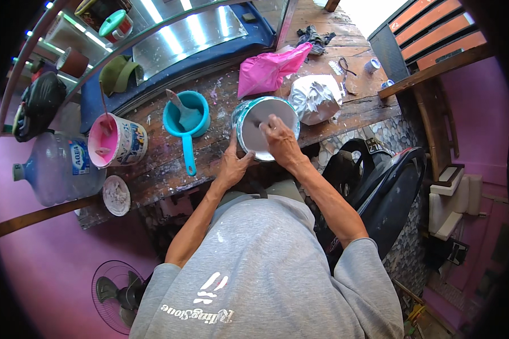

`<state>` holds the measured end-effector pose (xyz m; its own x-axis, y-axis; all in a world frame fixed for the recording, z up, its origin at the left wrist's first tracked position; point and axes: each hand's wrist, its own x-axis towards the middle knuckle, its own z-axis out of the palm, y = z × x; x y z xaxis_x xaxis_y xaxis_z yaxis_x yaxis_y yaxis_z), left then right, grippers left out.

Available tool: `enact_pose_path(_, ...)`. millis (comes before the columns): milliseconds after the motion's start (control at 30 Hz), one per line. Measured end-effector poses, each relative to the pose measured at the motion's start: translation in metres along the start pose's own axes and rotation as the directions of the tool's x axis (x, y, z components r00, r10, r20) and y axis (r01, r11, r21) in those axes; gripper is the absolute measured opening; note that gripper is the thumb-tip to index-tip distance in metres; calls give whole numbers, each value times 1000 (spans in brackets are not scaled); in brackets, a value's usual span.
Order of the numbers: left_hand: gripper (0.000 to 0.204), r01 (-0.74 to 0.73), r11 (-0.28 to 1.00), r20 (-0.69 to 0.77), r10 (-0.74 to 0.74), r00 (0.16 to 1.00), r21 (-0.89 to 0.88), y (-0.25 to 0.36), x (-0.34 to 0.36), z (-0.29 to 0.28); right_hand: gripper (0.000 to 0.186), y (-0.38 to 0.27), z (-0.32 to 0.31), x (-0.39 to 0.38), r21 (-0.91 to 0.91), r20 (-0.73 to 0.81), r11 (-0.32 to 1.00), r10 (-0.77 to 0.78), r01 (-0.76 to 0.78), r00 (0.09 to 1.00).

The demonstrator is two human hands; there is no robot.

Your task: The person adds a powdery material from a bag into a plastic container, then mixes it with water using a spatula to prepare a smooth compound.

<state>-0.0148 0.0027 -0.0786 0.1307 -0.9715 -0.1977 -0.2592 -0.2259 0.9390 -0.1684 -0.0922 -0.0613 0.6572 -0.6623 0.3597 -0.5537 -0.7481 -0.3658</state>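
Observation:
A round bucket [244, 133] with a pale, teal-smeared rim stands at the table's near edge, close to my body. Its top shows a flat, round grey surface [258, 139]; whether this is a lid or the contents I cannot tell. My left hand [233, 164] grips the bucket's near left side, thumb by the rim. Over the grey surface, my right hand [281, 138] has its fingers curled together beside a small dark blurred spot; anything held in them is hidden. Left of the bucket sits a teal dipper [188, 153] with a paint-smeared scraper [185, 113] in it.
The paint-spattered wooden table [220, 85] also carries a pink plastic bag [268, 70], a white bag-wrapped bundle [315, 99] and a tub of pink paint [131, 141]. A large water bottle [62, 169] lies far left. A motorcycle [387, 192] stands to my right; a fan [119, 291] is lower left.

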Motion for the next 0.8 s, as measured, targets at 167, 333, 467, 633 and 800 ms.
enact_pose_path(167,85,-6,1000,15,6,1000,-24,0,0,4,14,3,4,-1,-19,116,999,-44,46,992)
enact_pose_path(333,84,-78,997,-25,79,997,29,-5,-3,3,12,6,-9,-2,49,-5,998,50,-50,999)
enact_pose_path(467,86,-34,999,-37,34,999,2,0,-6,7,11,19,-5,-10,-29,-8,986,166,-166,986)
enact_pose_path(633,88,47,999,-28,-46,999,19,-1,-8,2,10,5,-23,-14,101,187,974,179,-200,966)
enact_pose_path(800,89,22,997,-10,-22,1000,-76,10,-12,8,16,20,-6,-22,-78,123,938,346,-339,930)
